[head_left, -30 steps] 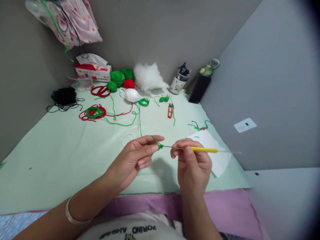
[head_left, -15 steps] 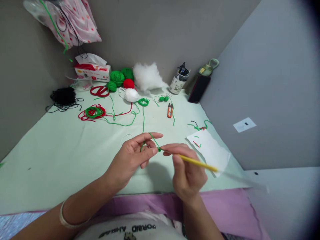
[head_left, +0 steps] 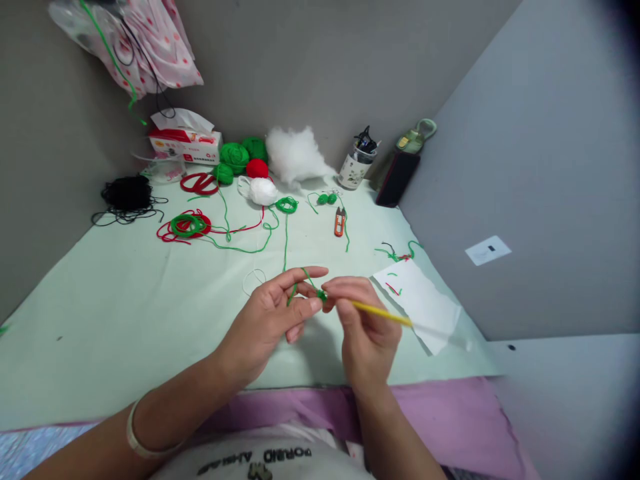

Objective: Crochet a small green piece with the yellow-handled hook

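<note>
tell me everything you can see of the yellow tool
The yellow tool is slim and straight, its handle plastic-looking. The right hand holds it pen-like, rear end pointing right and slightly down in view; a pale, blurred rod extends from it. The hand hides its front end, so whether it touches the small green yarn piece is unclear.
</note>
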The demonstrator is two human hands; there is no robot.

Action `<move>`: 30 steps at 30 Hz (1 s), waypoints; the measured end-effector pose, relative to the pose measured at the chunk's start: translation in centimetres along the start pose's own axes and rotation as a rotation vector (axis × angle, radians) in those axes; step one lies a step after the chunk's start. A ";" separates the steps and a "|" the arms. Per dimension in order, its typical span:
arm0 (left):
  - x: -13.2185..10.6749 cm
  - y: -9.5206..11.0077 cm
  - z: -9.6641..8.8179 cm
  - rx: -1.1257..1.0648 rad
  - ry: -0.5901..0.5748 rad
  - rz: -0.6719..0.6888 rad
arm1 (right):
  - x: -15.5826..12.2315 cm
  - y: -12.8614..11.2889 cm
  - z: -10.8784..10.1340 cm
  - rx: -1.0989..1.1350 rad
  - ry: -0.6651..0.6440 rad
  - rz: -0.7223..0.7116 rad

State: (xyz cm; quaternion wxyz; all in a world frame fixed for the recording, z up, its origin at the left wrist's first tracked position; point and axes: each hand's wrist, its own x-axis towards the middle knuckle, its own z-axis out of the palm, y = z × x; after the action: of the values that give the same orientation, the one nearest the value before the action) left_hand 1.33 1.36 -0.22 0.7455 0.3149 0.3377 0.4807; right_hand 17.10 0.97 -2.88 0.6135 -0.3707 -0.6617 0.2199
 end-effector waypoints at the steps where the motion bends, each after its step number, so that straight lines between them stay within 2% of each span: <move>1: 0.0 -0.1 0.0 -0.004 0.004 -0.006 | -0.3 0.2 0.1 -0.139 -0.009 -0.097; 3: 0.0 -0.3 0.0 -0.051 -0.011 -0.057 | -0.8 0.4 0.0 -0.373 -0.015 -0.269; 5: 0.1 -0.2 -0.2 -0.118 -0.048 -0.121 | -0.8 0.4 -0.3 -0.399 0.001 -0.306; 7: 0.3 0.0 -0.5 -0.161 -0.064 -0.135 | -0.3 0.1 -0.7 -0.252 0.033 -0.181; 11: 0.4 0.3 -0.7 -0.145 -0.052 -0.080 | 0.9 -0.3 -1.0 0.128 0.116 0.111; 13: 0.2 0.2 -0.5 -0.114 -0.068 -0.065 | 1.0 -0.3 -0.7 0.216 0.065 0.158; 16: 0.0 0.0 -0.4 -0.070 -0.074 -0.044 | 0.9 -0.2 -0.4 0.216 -0.013 0.157; 21: -0.1 0.3 -0.7 -0.011 -0.068 -0.026 | 0.9 -0.6 -0.9 0.271 -0.005 0.244; 23: -0.1 0.4 -0.8 0.008 -0.055 -0.004 | 0.7 -0.7 -1.1 0.194 -0.010 0.190; 28: -0.1 0.1 -0.5 0.004 0.000 0.021 | -0.7 -0.4 -1.0 -0.303 -0.103 -0.278; 30: 0.0 0.1 -0.4 -0.078 -0.025 -0.042 | -1.0 -0.2 -0.9 -0.450 -0.118 -0.376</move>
State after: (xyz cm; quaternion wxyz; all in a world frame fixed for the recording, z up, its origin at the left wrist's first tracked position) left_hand 0.96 1.43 -0.37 0.7712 0.2846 0.3159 0.4738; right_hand 17.90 -0.07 -3.25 0.5064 -0.3549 -0.7853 -0.0288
